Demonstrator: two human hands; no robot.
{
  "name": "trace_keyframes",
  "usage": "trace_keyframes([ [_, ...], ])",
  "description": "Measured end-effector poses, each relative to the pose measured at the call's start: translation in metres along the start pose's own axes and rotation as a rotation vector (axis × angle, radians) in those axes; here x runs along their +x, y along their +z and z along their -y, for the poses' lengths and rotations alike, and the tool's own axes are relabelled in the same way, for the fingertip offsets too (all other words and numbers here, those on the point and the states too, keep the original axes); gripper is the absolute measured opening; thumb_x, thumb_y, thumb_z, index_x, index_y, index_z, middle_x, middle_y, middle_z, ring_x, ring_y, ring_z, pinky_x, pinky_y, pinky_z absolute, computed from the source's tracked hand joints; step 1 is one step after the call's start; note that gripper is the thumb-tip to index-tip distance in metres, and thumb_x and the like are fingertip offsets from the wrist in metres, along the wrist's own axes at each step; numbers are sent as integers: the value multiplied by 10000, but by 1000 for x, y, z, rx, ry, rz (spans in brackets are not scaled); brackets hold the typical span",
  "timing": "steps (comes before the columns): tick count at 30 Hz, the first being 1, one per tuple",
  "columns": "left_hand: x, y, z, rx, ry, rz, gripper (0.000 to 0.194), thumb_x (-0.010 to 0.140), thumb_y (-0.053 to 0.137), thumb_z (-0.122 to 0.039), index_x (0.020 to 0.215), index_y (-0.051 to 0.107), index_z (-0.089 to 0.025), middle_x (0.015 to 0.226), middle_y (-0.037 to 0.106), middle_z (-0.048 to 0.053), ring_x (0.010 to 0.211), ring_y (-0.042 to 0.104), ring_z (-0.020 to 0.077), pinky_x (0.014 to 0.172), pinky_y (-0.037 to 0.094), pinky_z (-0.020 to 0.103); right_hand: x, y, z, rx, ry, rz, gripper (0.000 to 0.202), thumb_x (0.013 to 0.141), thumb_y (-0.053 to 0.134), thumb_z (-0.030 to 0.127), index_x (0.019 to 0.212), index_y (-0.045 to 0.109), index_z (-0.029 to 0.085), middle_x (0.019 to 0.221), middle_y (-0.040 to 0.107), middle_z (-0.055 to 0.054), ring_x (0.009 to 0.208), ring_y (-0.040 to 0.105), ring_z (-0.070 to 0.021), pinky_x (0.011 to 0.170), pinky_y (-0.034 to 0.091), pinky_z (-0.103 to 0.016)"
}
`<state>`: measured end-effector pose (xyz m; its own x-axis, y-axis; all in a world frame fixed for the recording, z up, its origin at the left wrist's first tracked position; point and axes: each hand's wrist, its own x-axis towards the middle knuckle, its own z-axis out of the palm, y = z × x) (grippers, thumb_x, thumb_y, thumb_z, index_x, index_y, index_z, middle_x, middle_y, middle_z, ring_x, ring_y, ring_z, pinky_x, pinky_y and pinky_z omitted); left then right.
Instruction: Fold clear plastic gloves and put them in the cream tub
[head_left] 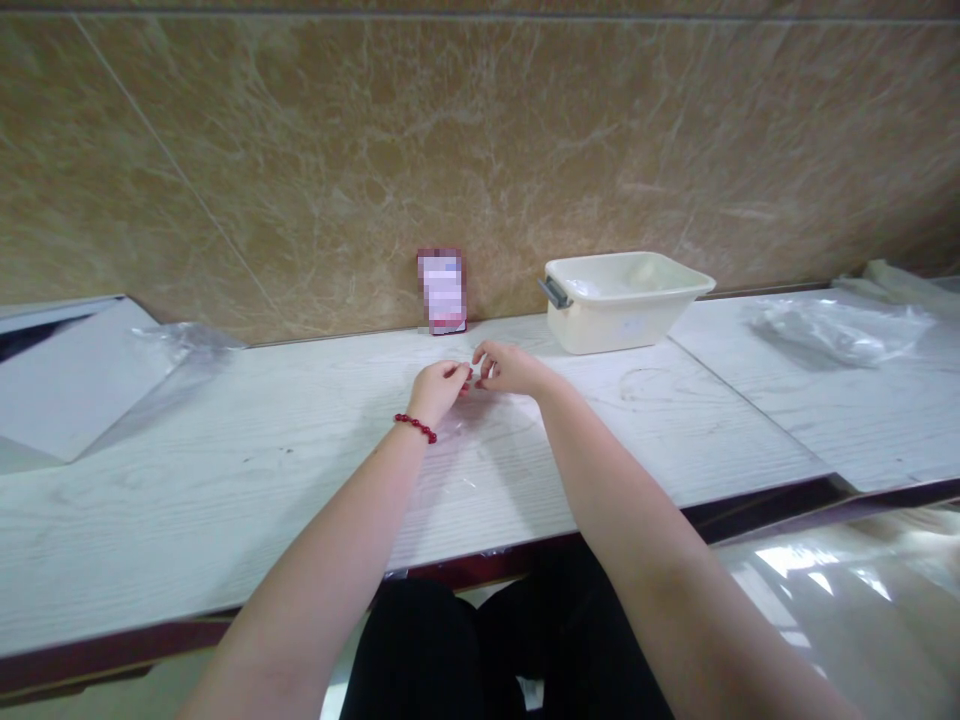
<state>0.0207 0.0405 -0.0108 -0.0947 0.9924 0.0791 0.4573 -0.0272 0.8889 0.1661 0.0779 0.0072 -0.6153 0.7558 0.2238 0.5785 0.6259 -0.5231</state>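
Note:
My left hand [441, 388], with a red bead bracelet [415, 427] at its wrist, is above the middle of the white table. Its thumb and fingers are pinched together; whatever they hold is too small to make out. Just to the right is my right hand [511, 369], its fingers curved and apart, with nothing visible between them. The fingertips of both hands are very close together; I cannot tell whether they touch. Behind them a phone [445, 292] with a red edge leans upright against the wall, its screen blurred.
A cream plastic bin [615, 320] with a grey handle stands at the back right. Clear plastic bags [847, 328] lie farther right. At the left are a white box [82, 380] and crumpled clear plastic [187, 340]. A marble-patterned wall [337, 150] borders the white table [187, 490].

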Motion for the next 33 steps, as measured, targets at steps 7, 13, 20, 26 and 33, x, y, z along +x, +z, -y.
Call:
trace_keyframes([
  [7, 1, -8, 2, 203, 8, -65, 159, 636, 505, -274, 711, 583, -157, 579, 616, 15, 545, 576, 123, 531, 431, 217, -2, -14, -3, -81, 92, -39, 194, 743, 456, 299, 833, 580, 180, 778, 609, -14, 692, 528, -90, 614, 370, -179],
  [13, 3, -11, 5, 298, 16, -77, 179, 621, 520, -247, 758, 581, -149, 615, 619, 28, 565, 572, 124, 534, 427, 218, -9, -28, 4, -290, 225, 187, 221, 649, 560, 243, 859, 627, 229, 814, 619, 5, 697, 542, -114, 597, 373, -185],
  [20, 2, -10, 7, 458, 80, -67, 235, 622, 534, -257, 812, 616, -147, 756, 640, 52, 693, 583, 153, 658, 440, 247, -10, -28, 11, -288, 249, 297, 348, 584, 628, 265, 932, 608, 267, 834, 610, 10, 703, 547, -122, 588, 379, -190],
  [26, 0, -10, 4, 519, 111, -66, 234, 626, 536, -252, 824, 633, -173, 779, 646, 41, 745, 583, 166, 720, 433, 259, -10, -30, 12, -302, 253, 212, 290, 639, 584, 325, 918, 610, 251, 838, 607, -9, 718, 548, -134, 607, 379, -209],
  [33, -1, -9, 3, 516, 104, -51, 227, 635, 528, -261, 808, 637, -164, 776, 649, 48, 740, 585, 169, 717, 436, 256, -9, -18, 14, -286, 274, 273, 542, 541, 647, 340, 1046, 497, 213, 846, 607, -21, 704, 553, -147, 540, 372, -209],
])
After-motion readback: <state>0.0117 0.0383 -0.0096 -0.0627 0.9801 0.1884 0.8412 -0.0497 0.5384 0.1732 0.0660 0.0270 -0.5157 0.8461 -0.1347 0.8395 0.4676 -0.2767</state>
